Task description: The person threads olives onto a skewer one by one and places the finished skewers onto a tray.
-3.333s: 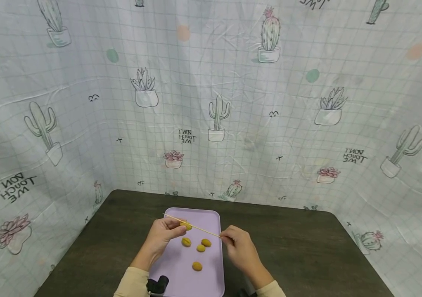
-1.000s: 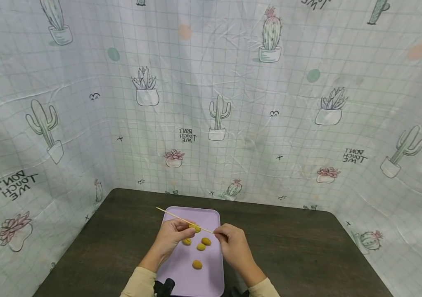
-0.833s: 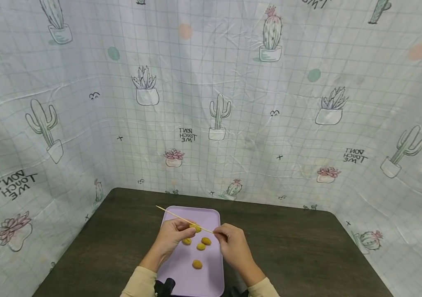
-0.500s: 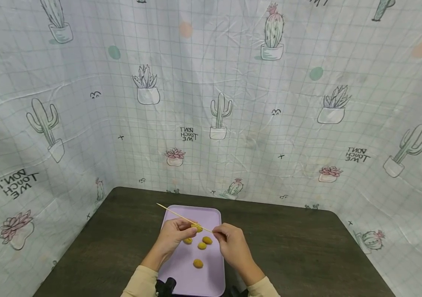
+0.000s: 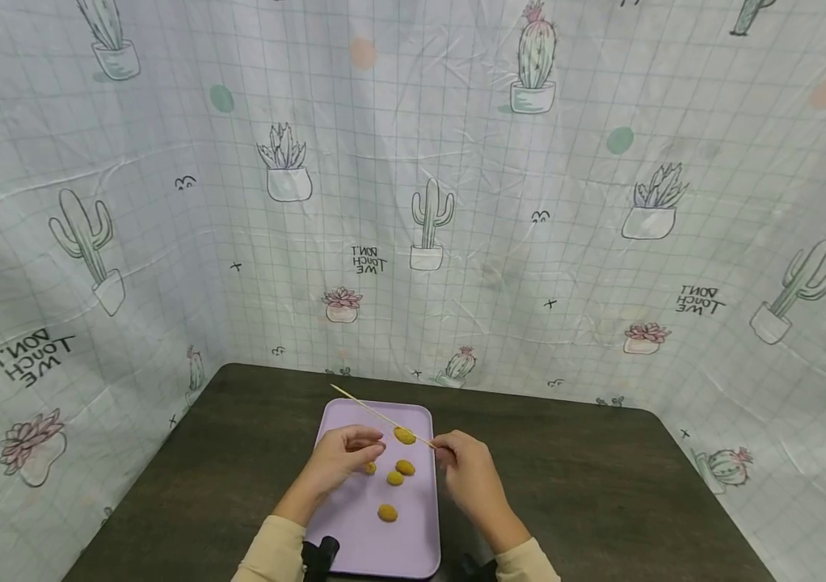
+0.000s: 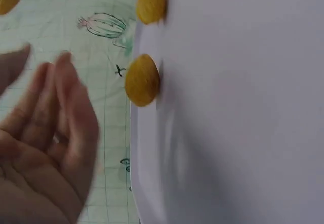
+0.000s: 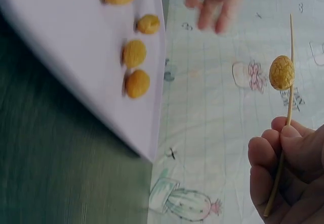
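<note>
In the head view, my right hand (image 5: 473, 477) pinches a thin wooden skewer (image 5: 365, 406) near its lower end. The skewer slants up to the left. A wrinkled yellow oval piece of food (image 5: 404, 436) is on the skewer, away from the fingers; the right wrist view shows the yellow piece (image 7: 282, 73) part-way along it, above the thumb. My left hand (image 5: 336, 462) is a little to the left of that piece, apart from it. Between its thumb and bent fingers there is nothing, as the left wrist view shows the hand (image 6: 50, 153).
A lilac tray (image 5: 413, 546) lies on the dark wooden table (image 5: 566, 501) below the hands. Several more yellow pieces (image 5: 387, 513) lie loose on it, one partly hidden by the left hand. A cactus-print curtain (image 5: 493, 283) surrounds the table's back and sides.
My left hand has let go of the yellow piece on the skewer and drawn slightly left. My right hand has moved right, carrying skewer and piece with it.
</note>
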`<state>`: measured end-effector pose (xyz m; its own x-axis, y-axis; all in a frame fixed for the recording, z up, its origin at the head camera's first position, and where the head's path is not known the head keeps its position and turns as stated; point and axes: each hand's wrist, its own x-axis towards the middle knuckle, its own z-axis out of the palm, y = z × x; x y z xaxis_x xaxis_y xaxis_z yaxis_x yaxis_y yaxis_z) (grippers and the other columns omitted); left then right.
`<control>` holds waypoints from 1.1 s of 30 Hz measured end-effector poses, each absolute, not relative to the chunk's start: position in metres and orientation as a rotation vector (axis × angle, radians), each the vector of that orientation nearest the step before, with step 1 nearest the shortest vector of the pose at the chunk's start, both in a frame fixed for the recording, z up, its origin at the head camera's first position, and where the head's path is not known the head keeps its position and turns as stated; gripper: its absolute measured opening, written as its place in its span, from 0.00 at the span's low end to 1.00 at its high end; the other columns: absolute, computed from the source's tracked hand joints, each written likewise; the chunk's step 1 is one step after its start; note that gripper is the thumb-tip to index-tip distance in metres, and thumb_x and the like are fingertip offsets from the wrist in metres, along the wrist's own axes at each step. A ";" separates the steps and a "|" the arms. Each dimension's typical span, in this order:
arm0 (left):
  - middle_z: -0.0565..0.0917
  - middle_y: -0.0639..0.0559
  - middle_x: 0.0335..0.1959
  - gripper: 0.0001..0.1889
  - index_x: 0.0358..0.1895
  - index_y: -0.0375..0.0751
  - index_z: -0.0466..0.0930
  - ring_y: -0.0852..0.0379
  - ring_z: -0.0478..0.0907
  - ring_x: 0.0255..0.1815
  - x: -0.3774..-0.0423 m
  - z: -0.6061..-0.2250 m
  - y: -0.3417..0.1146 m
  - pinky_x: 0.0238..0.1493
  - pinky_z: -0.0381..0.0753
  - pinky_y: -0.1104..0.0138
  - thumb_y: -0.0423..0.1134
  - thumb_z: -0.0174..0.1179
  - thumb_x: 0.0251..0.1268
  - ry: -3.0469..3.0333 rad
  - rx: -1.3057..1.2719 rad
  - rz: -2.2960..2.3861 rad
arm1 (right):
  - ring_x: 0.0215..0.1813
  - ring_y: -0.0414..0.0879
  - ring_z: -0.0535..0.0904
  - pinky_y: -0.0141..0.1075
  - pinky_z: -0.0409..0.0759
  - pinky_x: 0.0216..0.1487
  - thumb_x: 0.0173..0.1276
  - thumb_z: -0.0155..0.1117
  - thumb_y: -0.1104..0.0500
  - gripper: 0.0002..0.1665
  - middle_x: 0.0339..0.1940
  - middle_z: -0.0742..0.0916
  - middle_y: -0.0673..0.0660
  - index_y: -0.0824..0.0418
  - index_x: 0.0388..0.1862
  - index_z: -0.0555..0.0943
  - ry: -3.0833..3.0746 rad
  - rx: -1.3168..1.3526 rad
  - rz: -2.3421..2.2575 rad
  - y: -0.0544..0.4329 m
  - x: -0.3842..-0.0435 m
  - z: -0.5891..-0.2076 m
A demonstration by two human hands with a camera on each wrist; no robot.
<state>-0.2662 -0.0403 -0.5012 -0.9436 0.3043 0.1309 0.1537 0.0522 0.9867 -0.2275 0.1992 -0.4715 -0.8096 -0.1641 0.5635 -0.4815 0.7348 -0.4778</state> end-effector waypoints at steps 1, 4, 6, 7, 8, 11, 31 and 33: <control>0.87 0.43 0.44 0.16 0.54 0.27 0.82 0.49 0.83 0.43 -0.267 -0.503 -0.042 0.41 0.87 0.59 0.35 0.67 0.69 2.292 0.472 1.962 | 0.28 0.37 0.78 0.31 0.80 0.29 0.62 0.69 0.77 0.12 0.28 0.84 0.49 0.61 0.35 0.87 -2.446 0.473 0.874 0.203 -0.228 -0.471; 0.87 0.46 0.41 0.12 0.50 0.30 0.84 0.53 0.81 0.39 -0.268 -0.508 -0.046 0.36 0.83 0.65 0.32 0.67 0.67 2.572 0.447 1.738 | 0.27 0.36 0.76 0.31 0.79 0.27 0.64 0.68 0.76 0.11 0.27 0.83 0.49 0.61 0.35 0.86 -2.469 0.425 0.892 0.212 -0.228 -0.471; 0.86 0.45 0.42 0.11 0.49 0.32 0.85 0.53 0.80 0.39 -0.269 -0.510 -0.046 0.36 0.82 0.63 0.30 0.68 0.64 2.725 0.442 1.585 | 0.27 0.36 0.76 0.31 0.79 0.27 0.64 0.67 0.75 0.10 0.27 0.83 0.49 0.62 0.35 0.86 -2.483 0.413 0.899 0.216 -0.228 -0.471; 0.86 0.44 0.43 0.12 0.49 0.33 0.85 0.51 0.80 0.40 -0.268 -0.511 -0.046 0.38 0.82 0.61 0.29 0.69 0.62 2.779 0.455 1.513 | 0.27 0.36 0.76 0.31 0.79 0.27 0.65 0.67 0.75 0.10 0.27 0.83 0.50 0.62 0.36 0.86 -2.490 0.409 0.902 0.218 -0.227 -0.471; 0.85 0.43 0.44 0.13 0.49 0.34 0.85 0.49 0.81 0.42 -0.268 -0.511 -0.045 0.41 0.83 0.58 0.28 0.70 0.61 2.820 0.472 1.445 | 0.27 0.36 0.76 0.31 0.79 0.27 0.65 0.67 0.75 0.10 0.27 0.83 0.50 0.62 0.36 0.86 -2.495 0.405 0.903 0.220 -0.227 -0.472; 0.84 0.43 0.47 0.18 0.52 0.38 0.85 0.43 0.81 0.49 -0.267 -0.511 -0.044 0.48 0.81 0.50 0.29 0.72 0.56 2.910 0.514 1.201 | 0.27 0.36 0.75 0.32 0.78 0.27 0.64 0.68 0.75 0.10 0.26 0.83 0.51 0.62 0.36 0.86 -2.505 0.399 0.888 0.224 -0.227 -0.474; 0.81 0.53 0.35 0.05 0.41 0.42 0.84 0.56 0.78 0.39 -0.275 -0.505 -0.062 0.34 0.81 0.65 0.36 0.69 0.65 2.705 0.546 1.580 | 0.36 0.47 0.85 0.41 0.85 0.36 0.63 0.70 0.72 0.08 0.33 0.88 0.58 0.60 0.34 0.87 -2.511 0.387 0.860 0.253 -0.224 -0.478; 0.82 0.51 0.39 0.06 0.44 0.41 0.82 0.54 0.80 0.43 -0.274 -0.500 -0.068 0.35 0.84 0.65 0.35 0.67 0.68 2.587 0.524 1.703 | 0.35 0.46 0.84 0.39 0.84 0.35 0.61 0.70 0.74 0.10 0.32 0.88 0.54 0.59 0.34 0.87 -2.514 0.390 0.870 0.255 -0.223 -0.479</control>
<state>-0.2741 -0.0681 -0.5001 -0.9444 0.2748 0.1804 0.2743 0.3565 0.8931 -0.2229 0.2549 -0.4789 -0.8595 -0.1158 0.4979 -0.3988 0.7612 -0.5114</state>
